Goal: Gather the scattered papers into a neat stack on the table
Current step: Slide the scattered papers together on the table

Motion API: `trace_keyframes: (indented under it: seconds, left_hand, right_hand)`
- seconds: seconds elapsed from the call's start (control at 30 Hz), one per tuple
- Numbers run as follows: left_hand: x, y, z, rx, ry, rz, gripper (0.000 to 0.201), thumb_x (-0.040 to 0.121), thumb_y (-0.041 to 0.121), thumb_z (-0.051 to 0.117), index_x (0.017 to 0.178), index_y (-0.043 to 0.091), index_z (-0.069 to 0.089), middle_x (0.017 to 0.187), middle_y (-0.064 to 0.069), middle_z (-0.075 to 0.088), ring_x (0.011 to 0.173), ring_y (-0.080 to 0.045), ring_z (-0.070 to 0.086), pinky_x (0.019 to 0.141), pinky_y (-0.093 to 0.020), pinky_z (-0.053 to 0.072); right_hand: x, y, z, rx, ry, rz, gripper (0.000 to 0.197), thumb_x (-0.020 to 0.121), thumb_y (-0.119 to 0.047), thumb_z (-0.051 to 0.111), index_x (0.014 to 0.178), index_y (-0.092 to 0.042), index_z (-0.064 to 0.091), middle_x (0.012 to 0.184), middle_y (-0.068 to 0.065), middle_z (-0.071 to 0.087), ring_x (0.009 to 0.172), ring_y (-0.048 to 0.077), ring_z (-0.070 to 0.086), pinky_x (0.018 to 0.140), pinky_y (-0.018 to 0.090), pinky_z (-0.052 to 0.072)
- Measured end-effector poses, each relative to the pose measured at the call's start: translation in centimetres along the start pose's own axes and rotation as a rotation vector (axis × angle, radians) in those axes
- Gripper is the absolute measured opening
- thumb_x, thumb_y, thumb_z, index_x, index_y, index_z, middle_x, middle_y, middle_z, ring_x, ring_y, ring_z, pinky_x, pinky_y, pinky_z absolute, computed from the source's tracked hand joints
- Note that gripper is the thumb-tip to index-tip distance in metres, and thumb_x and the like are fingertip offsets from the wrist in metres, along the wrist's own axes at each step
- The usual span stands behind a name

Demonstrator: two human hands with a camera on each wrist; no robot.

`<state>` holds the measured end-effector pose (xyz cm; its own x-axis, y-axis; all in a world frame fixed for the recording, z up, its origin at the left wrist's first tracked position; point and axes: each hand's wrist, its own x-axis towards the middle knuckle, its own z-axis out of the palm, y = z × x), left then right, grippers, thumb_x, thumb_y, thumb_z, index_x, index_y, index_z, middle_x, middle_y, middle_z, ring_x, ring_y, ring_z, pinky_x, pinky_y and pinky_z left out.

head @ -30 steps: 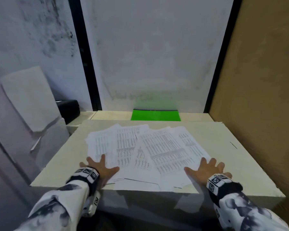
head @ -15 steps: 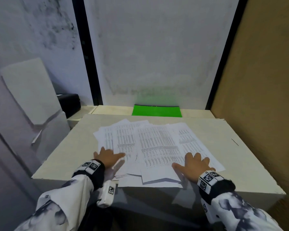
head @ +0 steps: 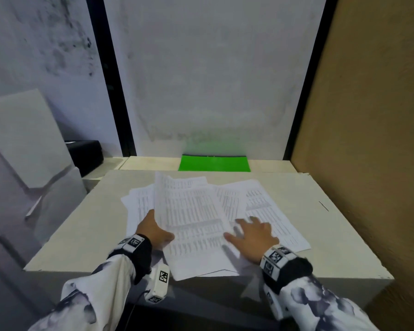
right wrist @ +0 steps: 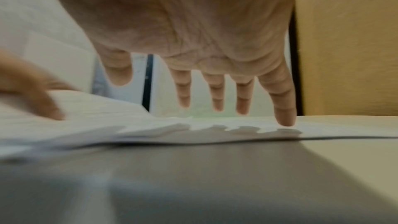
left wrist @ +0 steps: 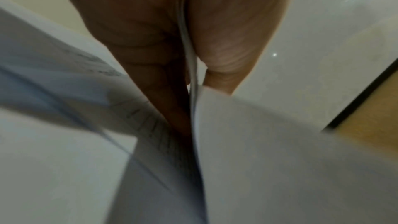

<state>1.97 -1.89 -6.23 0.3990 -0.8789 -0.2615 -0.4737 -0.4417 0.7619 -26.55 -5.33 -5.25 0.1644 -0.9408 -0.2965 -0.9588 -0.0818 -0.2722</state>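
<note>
You are partway. Papers (head: 196, 218) pulled close on table (head: 332, 235), but edges not lined up. Your left hand (head: 153, 231) pinches some sheets in tight grip. Your right hand (head: 253, 237) lies flat, fingers spread, on right sheets. Squaring up left.

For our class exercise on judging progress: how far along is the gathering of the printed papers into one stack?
Done: the printed papers overlap in one loose pile near the table's front edge, though they fan out unevenly.
In hand: the left hand pinches a lifted sheaf, while the right hand is spread open over the sheets on the right.
Left: bringing the fanned sheets together and squaring the edges into a neat stack.
</note>
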Motion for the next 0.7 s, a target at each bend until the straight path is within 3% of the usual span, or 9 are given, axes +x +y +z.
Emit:
trace_keyframes:
  seconds: [0.1, 0.2, 0.3, 0.33, 0.43, 0.5, 0.6, 0.67, 0.7]
  left_hand:
    - [-0.5, -0.7, -1.4, 0.037, -0.027, 0.047, 0.037, 0.066, 0.012, 0.074, 0.103, 0.015, 0.070, 0.097, -0.009, 0.076, 0.092, -0.030, 0.071, 0.088, -0.047, 0.059]
    - [-0.2, -2.3, -2.8, -0.151, -0.057, -0.022, 0.048, 0.065, 0.015, 0.077, 0.111, 0.016, 0.066, 0.107, -0.010, 0.076, 0.097, -0.031, 0.072, 0.093, -0.052, 0.057]
    - [-1.1, -2.1, -3.6, -0.347, -0.127, -0.086, 0.048, 0.082, -0.006, 0.071, 0.125, 0.009, 0.058, 0.117, -0.015, 0.073, 0.104, -0.038, 0.071, 0.093, -0.058, 0.056]
    - [-1.2, -2.0, -3.6, -0.365, -0.184, -0.074, 0.048, 0.085, -0.009, 0.067, 0.127, 0.009, 0.058, 0.118, -0.015, 0.073, 0.104, -0.037, 0.072, 0.090, -0.057, 0.057]
    - [-1.6, -1.6, -3.4, -0.399, -0.315, -0.047, 0.052, 0.083, -0.007, 0.071, 0.128, 0.015, 0.058, 0.121, -0.013, 0.073, 0.104, -0.034, 0.073, 0.079, -0.053, 0.062]
    - [-1.6, -1.1, -2.8, -0.479, -0.256, -0.071, 0.048, 0.081, -0.007, 0.075, 0.122, 0.011, 0.059, 0.127, -0.015, 0.068, 0.110, -0.035, 0.069, 0.089, -0.054, 0.058]
    - [-2.1, 0.2, -2.0, -0.377, -0.108, -0.014, 0.033, 0.085, -0.011, 0.067, 0.095, 0.020, 0.063, 0.112, -0.014, 0.072, 0.102, -0.034, 0.068, 0.095, -0.055, 0.055]
    - [-2.3, 0.6, -1.3, -0.370, -0.135, 0.007, 0.036, 0.086, -0.013, 0.063, 0.101, 0.019, 0.063, 0.110, -0.014, 0.072, 0.101, -0.035, 0.069, 0.089, -0.056, 0.057]
    - [-2.2, 0.7, -1.1, -0.393, -0.163, 0.002, 0.038, 0.086, -0.014, 0.062, 0.111, 0.015, 0.062, 0.112, -0.015, 0.072, 0.103, -0.037, 0.070, 0.082, -0.055, 0.060]
  right_hand:
    - [3.6, 4.7, -0.7, -0.038, 0.041, 0.261, 0.109, 0.074, -0.091, 0.020, 0.162, -0.027, 0.024, 0.174, 0.015, 0.009, 0.157, 0.048, 0.012, 0.122, 0.069, 0.016]
    - [4.1, 7.5, -0.6, -0.016, 0.032, 0.354, 0.109, 0.075, -0.090, 0.040, 0.160, -0.022, 0.026, 0.165, 0.021, 0.021, 0.149, 0.049, 0.026, 0.121, 0.057, 0.027]
    - [3.5, 8.5, -1.3, -0.089, 0.097, 0.427, 0.135, 0.040, -0.101, 0.049, 0.149, -0.022, 0.033, 0.148, 0.015, 0.040, 0.138, 0.039, 0.038, 0.112, 0.056, 0.038]
    - [3.4, 8.6, -2.0, -0.092, 0.097, 0.468, 0.138, 0.037, -0.100, 0.056, 0.147, -0.020, 0.033, 0.147, 0.016, 0.041, 0.138, 0.039, 0.038, 0.112, 0.056, 0.039]
    - [3.7, 8.6, -3.9, -0.047, 0.035, 0.504, 0.137, 0.036, -0.092, 0.073, 0.145, -0.017, 0.037, 0.145, 0.016, 0.042, 0.138, 0.039, 0.043, 0.111, 0.053, 0.041]
    - [4.2, 8.4, -4.3, -0.003, -0.014, 0.482, 0.139, 0.030, -0.088, 0.076, 0.143, -0.014, 0.043, 0.145, 0.015, 0.049, 0.135, 0.038, 0.051, 0.110, 0.051, 0.046]
    - [4.3, 7.6, -4.4, 0.086, -0.047, 0.396, 0.109, 0.052, -0.069, 0.087, 0.136, -0.005, 0.055, 0.125, 0.012, 0.066, 0.113, 0.031, 0.066, 0.090, 0.034, 0.054]
    - [4.4, 7.3, -4.3, 0.156, -0.049, 0.359, 0.090, 0.068, -0.058, 0.085, 0.132, -0.002, 0.057, 0.113, 0.010, 0.066, 0.100, 0.027, 0.065, 0.080, 0.030, 0.051]
    - [4.2, 7.1, -4.3, 0.171, -0.043, 0.355, 0.086, 0.073, -0.058, 0.082, 0.134, -0.002, 0.057, 0.118, 0.012, 0.065, 0.101, 0.027, 0.063, 0.083, 0.031, 0.051]
